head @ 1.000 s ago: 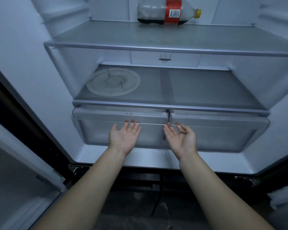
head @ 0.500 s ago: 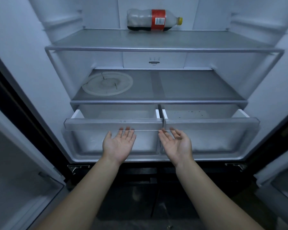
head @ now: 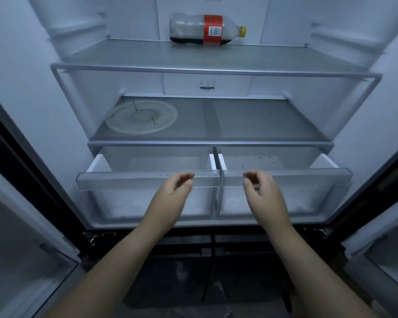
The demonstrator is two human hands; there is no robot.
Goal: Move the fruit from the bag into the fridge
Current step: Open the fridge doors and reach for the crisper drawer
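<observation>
The fridge stands open in front of me, with two clear crisper drawers pulled out at the bottom. The left drawer (head: 124, 180) and the right drawer (head: 308, 177) hold nothing I can see except dark specks in the right one. My left hand (head: 174, 192) hovers in front of the left drawer's rim, fingers loosely curled, holding nothing. My right hand (head: 261, 191) hovers likewise before the right drawer's rim. No fruit and no bag are in view.
A cola bottle (head: 207, 29) with a red label lies on its side on the top shelf. A round clear plate (head: 141, 117) rests at the left of the middle shelf (head: 262, 125). Open fridge doors flank me, the left door (head: 21, 249) and the right door (head: 381, 249).
Both drawers slid out toward me. My hands, palms up under the drawer fronts before, have turned over and come off the rims with fingers curled.
</observation>
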